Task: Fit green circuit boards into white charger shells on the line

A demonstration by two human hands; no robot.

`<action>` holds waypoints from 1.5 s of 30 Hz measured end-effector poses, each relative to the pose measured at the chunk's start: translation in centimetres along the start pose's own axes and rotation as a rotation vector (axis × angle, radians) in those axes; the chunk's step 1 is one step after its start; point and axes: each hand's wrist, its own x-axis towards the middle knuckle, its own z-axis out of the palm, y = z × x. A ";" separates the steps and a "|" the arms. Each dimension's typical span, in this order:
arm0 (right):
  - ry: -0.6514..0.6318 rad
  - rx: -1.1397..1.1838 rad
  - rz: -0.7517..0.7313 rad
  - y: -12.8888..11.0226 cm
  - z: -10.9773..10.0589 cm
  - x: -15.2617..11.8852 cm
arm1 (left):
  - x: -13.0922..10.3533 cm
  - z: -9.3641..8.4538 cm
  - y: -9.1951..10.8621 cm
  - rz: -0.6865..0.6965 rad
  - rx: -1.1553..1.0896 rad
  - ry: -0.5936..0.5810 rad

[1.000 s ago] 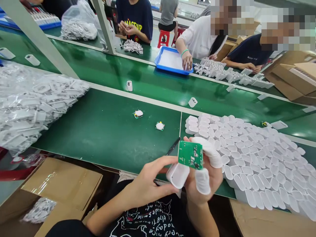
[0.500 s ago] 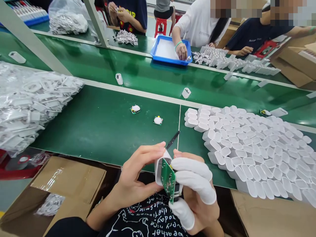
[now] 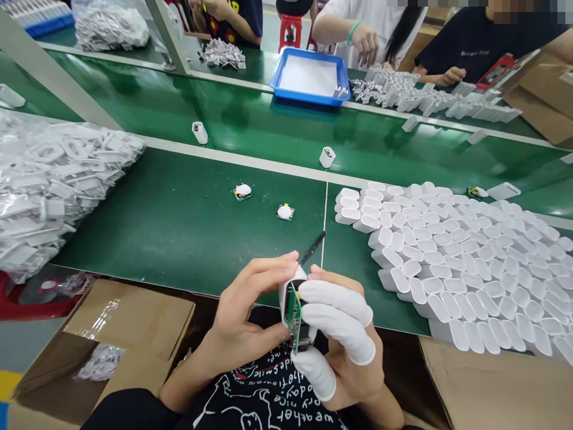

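My left hand (image 3: 250, 304) is closed around a white plastic housing (image 3: 283, 298), its open end turned to the right. My right hand (image 3: 344, 334), with white finger cots on several fingers, pinches a green circuit board (image 3: 293, 316). The board stands on edge, partly inside the housing's mouth; its far side is hidden by my fingers. Just beyond my hands, a black pen-like tool (image 3: 312, 248) lies on the green bench. Two small circuit boards with white tops, a nearer one (image 3: 285, 212) and a farther one (image 3: 242, 191), lie beyond it.
Rows of white housings (image 3: 452, 257) cover the right of the bench. A bag of white plastic parts (image 3: 54, 185) sits at left. Across the green conveyor (image 3: 259, 125), co-workers sit by a blue tray (image 3: 308, 98). Cardboard boxes (image 3: 129, 322) stand below the bench edge.
The circuit board has gone deeper into the housing, my right hand moving left with it. Housings on the conveyor have shifted left. A co-worker's hand has lifted away from the blue tray.
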 end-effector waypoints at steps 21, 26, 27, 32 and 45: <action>-0.053 0.621 0.699 0.2 0.2 -1.2 | 0.6 0.8 -2.6 0.280 0.098 0.074; 0.028 0.668 0.768 0.6 0.7 -0.5 | 0.9 1.2 -3.1 0.416 0.211 0.112; 0.037 0.650 0.755 0.7 0.9 -0.5 | 0.8 1.3 -3.2 0.413 0.238 0.130; 0.108 0.337 0.566 1.1 1.8 -1.9 | 0.5 2.0 -3.3 0.323 0.350 0.309; 0.118 -0.164 0.190 1.9 2.5 -2.6 | 0.5 2.8 -3.4 0.378 0.524 0.450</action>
